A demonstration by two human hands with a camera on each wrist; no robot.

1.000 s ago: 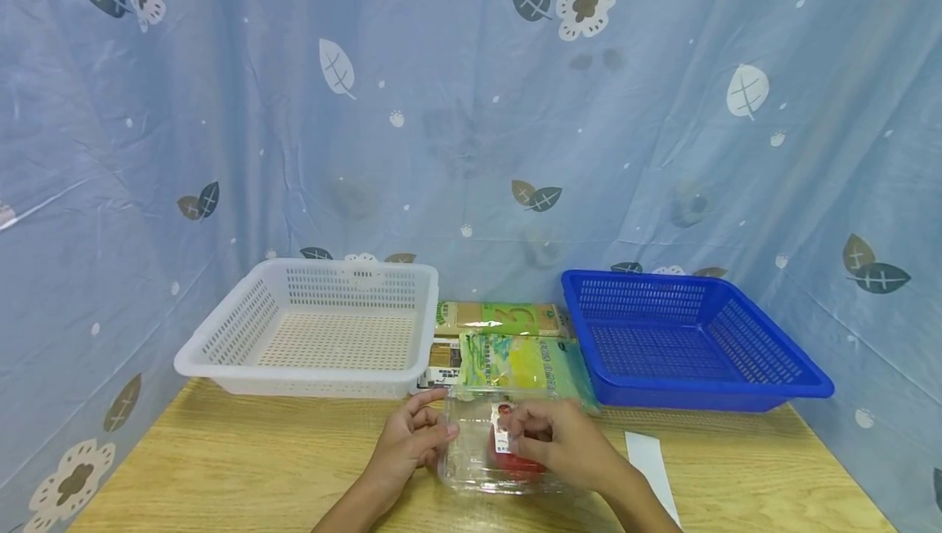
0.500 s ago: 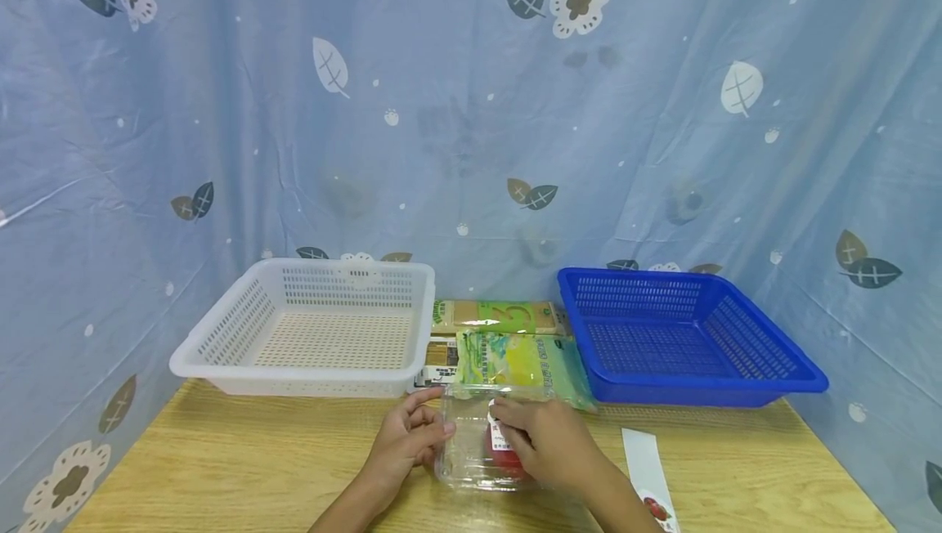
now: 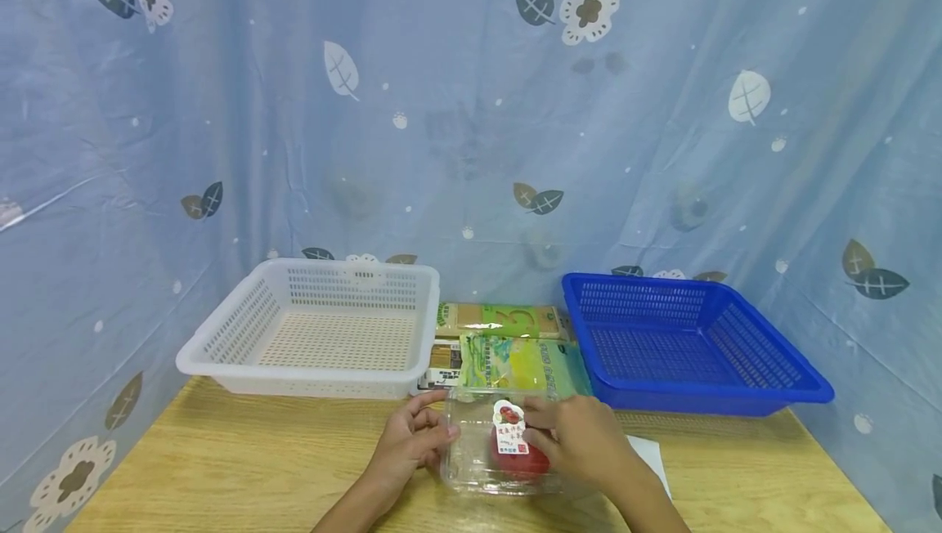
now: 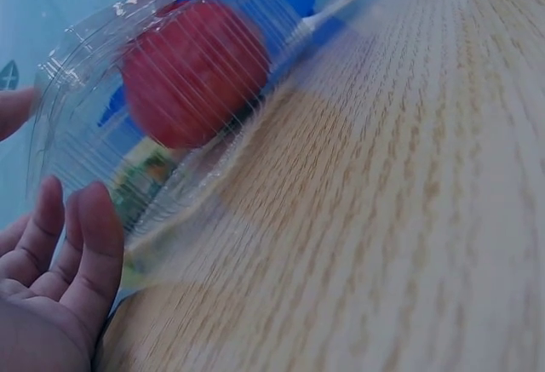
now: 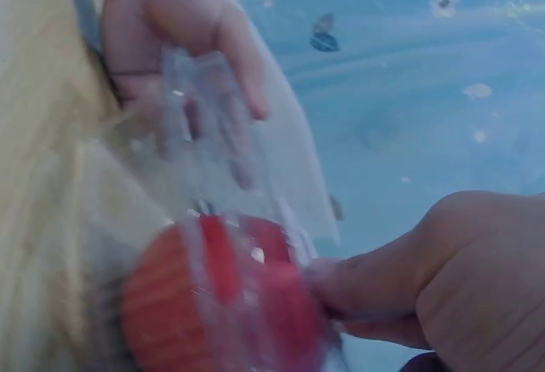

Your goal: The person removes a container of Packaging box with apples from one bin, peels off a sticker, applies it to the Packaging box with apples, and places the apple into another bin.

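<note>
A clear plastic clamshell box (image 3: 471, 468) rests on the wooden table near its front middle. Inside sits a red round fruit (image 4: 196, 74), its kind not plain. On the lid, above the fruit, lies a white label (image 3: 508, 428) with a red fruit picture and printed characters. My left hand (image 3: 405, 443) holds the box by its left edge, thumb over the top and the other fingers at the side. My right hand (image 3: 581, 443) touches the label's right edge with its fingertips. The right wrist view is blurred there, and the box's right edge is partly hidden.
A white basket (image 3: 412, 378) stands at the back left, a blue basket (image 3: 706, 398) at the back right. Between them lie a yellow-green packet (image 3: 515, 361) and a longer green-and-tan packet (image 3: 508, 319). A white paper strip (image 3: 651, 459) lies behind my right wrist.
My right fingers have shifted from over the label to its right edge, so more of the label shows. My left hand and the box stay in place.
</note>
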